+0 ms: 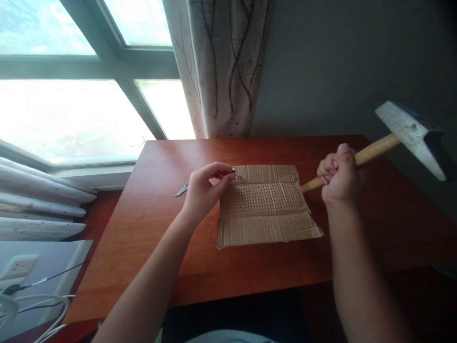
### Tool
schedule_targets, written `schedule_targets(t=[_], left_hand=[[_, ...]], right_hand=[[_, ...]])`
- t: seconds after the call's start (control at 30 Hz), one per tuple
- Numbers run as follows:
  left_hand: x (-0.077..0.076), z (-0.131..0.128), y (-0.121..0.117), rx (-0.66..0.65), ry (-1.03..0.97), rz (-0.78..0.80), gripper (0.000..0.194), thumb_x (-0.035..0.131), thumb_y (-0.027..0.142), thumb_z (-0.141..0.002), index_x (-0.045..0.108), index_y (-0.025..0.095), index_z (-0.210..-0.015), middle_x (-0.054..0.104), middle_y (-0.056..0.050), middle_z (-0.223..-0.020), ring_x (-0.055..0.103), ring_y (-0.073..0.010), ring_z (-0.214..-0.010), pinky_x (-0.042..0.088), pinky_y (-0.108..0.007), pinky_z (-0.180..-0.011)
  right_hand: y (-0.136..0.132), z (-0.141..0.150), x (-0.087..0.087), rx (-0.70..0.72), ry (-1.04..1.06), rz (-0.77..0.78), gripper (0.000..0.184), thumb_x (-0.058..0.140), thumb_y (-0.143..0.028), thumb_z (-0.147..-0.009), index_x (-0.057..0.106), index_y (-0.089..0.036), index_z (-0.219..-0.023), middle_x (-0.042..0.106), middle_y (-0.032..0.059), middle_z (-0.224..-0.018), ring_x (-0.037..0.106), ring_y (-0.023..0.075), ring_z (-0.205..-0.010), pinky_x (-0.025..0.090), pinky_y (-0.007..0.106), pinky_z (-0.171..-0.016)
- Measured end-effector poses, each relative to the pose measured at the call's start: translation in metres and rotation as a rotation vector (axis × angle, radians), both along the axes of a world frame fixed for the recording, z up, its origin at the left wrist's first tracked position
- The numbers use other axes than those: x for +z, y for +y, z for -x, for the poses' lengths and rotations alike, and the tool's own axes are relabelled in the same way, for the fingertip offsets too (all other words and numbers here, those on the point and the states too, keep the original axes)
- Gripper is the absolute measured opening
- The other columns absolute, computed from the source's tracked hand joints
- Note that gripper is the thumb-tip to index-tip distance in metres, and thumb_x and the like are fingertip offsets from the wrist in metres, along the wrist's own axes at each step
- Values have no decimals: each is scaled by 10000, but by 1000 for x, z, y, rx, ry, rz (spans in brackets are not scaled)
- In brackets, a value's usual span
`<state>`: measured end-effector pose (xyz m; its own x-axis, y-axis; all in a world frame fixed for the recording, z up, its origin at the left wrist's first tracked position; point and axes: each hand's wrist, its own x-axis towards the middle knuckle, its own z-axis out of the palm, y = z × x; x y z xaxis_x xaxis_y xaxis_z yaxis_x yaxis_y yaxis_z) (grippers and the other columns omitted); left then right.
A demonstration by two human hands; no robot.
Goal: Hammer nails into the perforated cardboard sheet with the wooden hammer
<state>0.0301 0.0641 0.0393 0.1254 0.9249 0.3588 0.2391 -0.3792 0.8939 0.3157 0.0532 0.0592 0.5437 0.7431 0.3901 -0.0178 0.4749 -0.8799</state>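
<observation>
A flat piece of brown cardboard (266, 205), full of small holes in rows, lies on the reddish wooden table (160, 238). My left hand (205, 188) pinches a nail (233, 170) between thumb and forefinger at the cardboard's upper left corner. My right hand (339, 178) is closed round the wooden handle of a hammer (410, 133). The hammer's grey metal head is raised to the right, above the table's far right side.
Loose nails (181, 190) lie on the table left of my left hand. A patterned curtain (224, 66) and a window (71, 109) are behind the table. Folded fabric (35, 209), a wall socket (17, 267) and cables (35, 309) sit at the lower left.
</observation>
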Motion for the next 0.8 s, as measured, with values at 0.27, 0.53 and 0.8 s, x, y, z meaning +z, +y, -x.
schedule_targets(t=[0.27, 0.53, 0.8], left_hand=[[-3, -4, 3, 70, 73, -62, 100, 707, 273, -830, 729, 184, -871, 739, -39, -850, 668, -173, -812, 534, -313, -816], [-7, -10, 10, 52, 33, -34, 96, 696, 266, -837, 719, 186, -885, 746, -35, -877, 684, -173, -849, 535, -304, -821], [-9, -10, 9, 59, 37, -19, 105, 698, 278, -833, 723, 188, -881, 755, -42, -900, 694, -186, -874, 547, -325, -849]], right_hand=[[-2, -1, -1, 5, 12, -1, 451, 629, -351, -872, 366, -237, -523, 275, -83, -428, 203, 61, -338, 113, 249, -328], [0, -1, -1, -1, 3, 1, 477, 651, -412, -854, 356, -234, -524, 276, -92, -422, 211, 58, -338, 133, 223, -324], [-1, -1, -1, -9, -6, 20, 513, 678, -450, -846, 343, -235, -522, 270, -88, -426, 216, 58, -332, 138, 229, -325]])
